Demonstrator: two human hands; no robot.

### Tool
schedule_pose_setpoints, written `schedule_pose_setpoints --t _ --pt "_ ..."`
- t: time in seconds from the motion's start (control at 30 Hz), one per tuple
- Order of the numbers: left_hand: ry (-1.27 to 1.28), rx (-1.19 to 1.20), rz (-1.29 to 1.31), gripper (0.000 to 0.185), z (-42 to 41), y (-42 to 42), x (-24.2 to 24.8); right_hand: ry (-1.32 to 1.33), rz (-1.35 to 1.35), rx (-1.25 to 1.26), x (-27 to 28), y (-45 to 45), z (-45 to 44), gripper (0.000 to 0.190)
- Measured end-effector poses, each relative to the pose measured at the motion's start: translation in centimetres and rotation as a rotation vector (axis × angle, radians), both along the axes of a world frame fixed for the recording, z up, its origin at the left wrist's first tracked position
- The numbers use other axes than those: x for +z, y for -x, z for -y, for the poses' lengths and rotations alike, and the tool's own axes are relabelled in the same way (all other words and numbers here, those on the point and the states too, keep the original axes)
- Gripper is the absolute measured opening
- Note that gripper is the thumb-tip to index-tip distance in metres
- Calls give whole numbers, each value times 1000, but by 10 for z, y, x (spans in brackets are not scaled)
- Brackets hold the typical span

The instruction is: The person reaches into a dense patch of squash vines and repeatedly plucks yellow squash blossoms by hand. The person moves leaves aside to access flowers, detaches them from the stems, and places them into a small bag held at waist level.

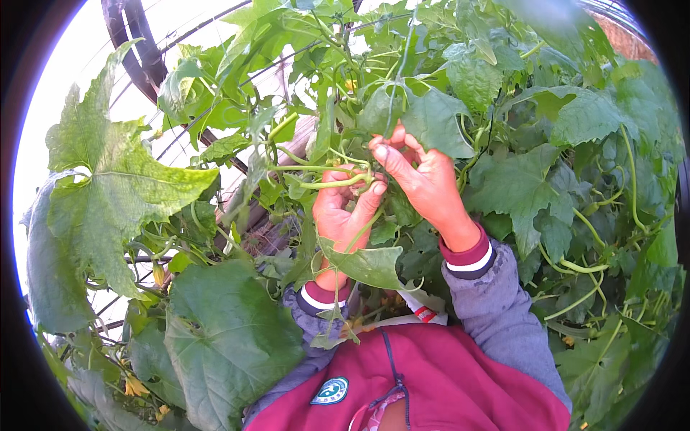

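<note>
My left hand (345, 207) is closed around a stem of a climbing gourd vine. Pale green leaf stalks (337, 180) cross in front of its fingers. Just to the right and slightly higher, my right hand (428, 180) has thumb and fingertips pinched together on a thin twine (401, 64) that hangs from above. A broad green leaf (436, 118) covers part of the right fingertips, so the exact pinch point is hidden. Another leaf (372, 265) lies in front of my left wrist.
Dense vine leaves (533, 188) crowd the right side. Large leaves (102, 183) stand at the left, with a yellow flower (135, 386) low down. Dark frame bars (135, 48) and thin wires rise at the upper left. A wooden post (253, 215) shows behind the stems.
</note>
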State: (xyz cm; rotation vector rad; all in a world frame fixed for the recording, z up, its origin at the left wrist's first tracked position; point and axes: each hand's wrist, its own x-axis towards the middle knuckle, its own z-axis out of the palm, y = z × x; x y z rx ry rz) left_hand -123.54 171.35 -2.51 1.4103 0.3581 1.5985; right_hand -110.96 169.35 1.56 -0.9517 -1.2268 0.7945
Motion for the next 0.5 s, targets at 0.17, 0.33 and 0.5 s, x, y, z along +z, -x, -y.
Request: schedule_pose_setpoints --t 0.17,0.33,0.5 --pt "109 -178 57 23 -18 7 12 -176 -121 472 -4 -29 -3 17" --pt "122 -228 -48 21 -28 9 24 -103 244 194 -1 -32 3 19" --pt "139 -273 -116 25 -38 10 21 -211 292 -38 -12 -15 2 14"
